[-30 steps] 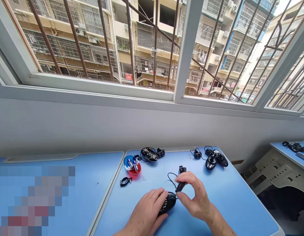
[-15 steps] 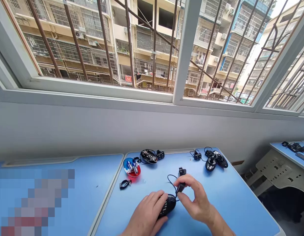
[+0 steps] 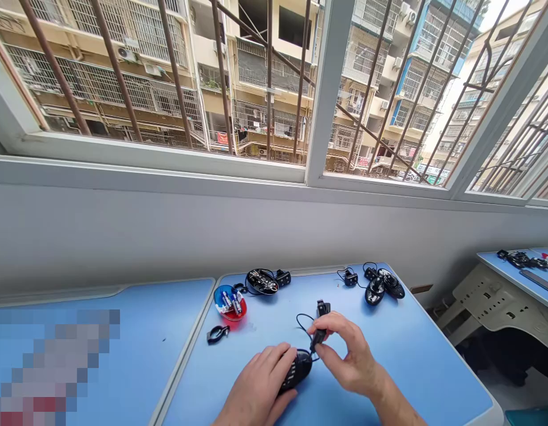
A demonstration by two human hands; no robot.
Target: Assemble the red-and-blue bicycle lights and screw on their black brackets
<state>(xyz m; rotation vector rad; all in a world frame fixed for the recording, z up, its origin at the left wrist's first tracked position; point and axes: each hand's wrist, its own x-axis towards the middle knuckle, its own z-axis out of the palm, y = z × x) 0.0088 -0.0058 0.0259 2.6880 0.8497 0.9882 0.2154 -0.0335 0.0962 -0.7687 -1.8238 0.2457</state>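
Observation:
My left hand (image 3: 266,381) is wrapped over a black oval device (image 3: 299,371) lying on the blue table (image 3: 389,361), its fingers on the device's left side. Just right of it, my right hand (image 3: 347,355) pinches a small black connector piece (image 3: 318,338) between thumb and index finger. A thin black cable (image 3: 300,322) loops beside that piece, close to the device's upper end. Directly behind the right fingers stands a black clip-like part (image 3: 322,307), partly hidden by them.
A blue and red dish (image 3: 230,303) with batteries and a black ring clamp (image 3: 218,335) lie left. Behind are a black oval device (image 3: 262,281) and, at right, two more (image 3: 374,291) with cables. Another table (image 3: 526,269) stands far right, below the barred window.
The view has shifted slightly, so the table items appear a little further left. Both hands keep their holds; the connector piece in my right hand is tilted a bit differently.

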